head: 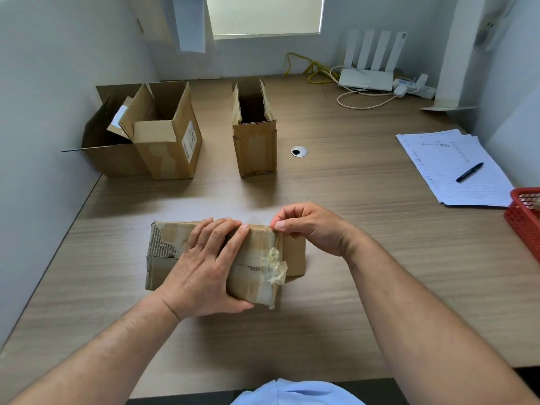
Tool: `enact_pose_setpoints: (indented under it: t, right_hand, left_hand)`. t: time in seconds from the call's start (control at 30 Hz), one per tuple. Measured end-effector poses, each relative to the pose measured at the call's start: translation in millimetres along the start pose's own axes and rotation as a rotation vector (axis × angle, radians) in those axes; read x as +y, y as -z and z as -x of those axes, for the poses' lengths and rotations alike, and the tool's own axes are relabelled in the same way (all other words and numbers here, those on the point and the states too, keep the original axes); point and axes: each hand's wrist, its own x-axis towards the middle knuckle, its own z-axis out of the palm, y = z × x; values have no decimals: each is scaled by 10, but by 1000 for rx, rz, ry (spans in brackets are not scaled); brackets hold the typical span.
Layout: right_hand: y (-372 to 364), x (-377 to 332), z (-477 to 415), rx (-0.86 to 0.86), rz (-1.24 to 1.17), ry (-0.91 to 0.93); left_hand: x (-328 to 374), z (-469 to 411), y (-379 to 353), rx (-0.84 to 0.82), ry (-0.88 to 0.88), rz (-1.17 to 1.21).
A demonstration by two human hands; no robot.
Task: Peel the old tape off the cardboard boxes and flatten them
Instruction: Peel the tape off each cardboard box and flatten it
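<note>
A closed, worn cardboard box (163,249) lies on the wooden desk in front of me, wrapped in old clear tape. A crumpled wad of loosened tape (274,266) hangs on its right part. My left hand (210,267) grips the box across its top, fingers over the far edge and thumb under the near side. My right hand (309,226) pinches a strip of tape at the box's far right top edge between thumb and forefinger.
Three open boxes stand at the back: one (108,153) by the left wall, one (172,138) against it, a narrow one (255,138) in the middle. Papers (467,182) with a pen (470,172) lie right, beside a red basket (526,217). A router (366,78) and cables sit far back.
</note>
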Motion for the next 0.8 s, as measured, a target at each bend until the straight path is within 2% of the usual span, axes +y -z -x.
enact_pose_setpoints:
  t: [0.1, 0.4, 0.8]
  right_hand:
    - [-18, -40, -8, 106, 50, 5]
    - [-163, -140, -93, 124, 135, 71]
    - [-278, -26, -70, 337, -156, 168]
  left_hand:
    - [-28, 0, 31, -10, 23, -19]
    - [20, -75, 88, -37, 50, -35]
    - [-8, -148, 147, -55, 215, 105]
